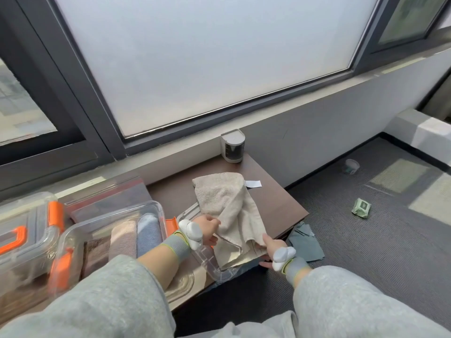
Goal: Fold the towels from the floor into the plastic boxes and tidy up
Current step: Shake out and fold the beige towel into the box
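**Beige towel mid-fold at the bench's near edge**

The left hand [207,229] pinches a side edge of the beige towel [227,201]. The right hand [271,242] grips the towel's lower corner, thumb on top and fingers under the cloth. The towel is rumpled. Its far half lies on the dark bench [275,203], and its near half hangs over a clear lid [210,263] at the near edge.

This looks like the folding step: the cloth is gathered but not yet squared. The next move probably calls for pulling the two held points apart to flatten it, then laying the near end over the far end so the edges meet. After that it would go left into the open plastic box [73,237], where a pink towel [123,237] and a blue towel [147,230] stand side by side. There appears to be little free room in it.

A grey-green towel [305,242] lies on the floor just off the bench's near right corner, so work remains. A green packet [362,208] lies farther out on the carpet.

Sleeves hide the box's near side, and the closed box [24,230] at the left end is blurred. The towel hides the right fingertips and much of the lid.
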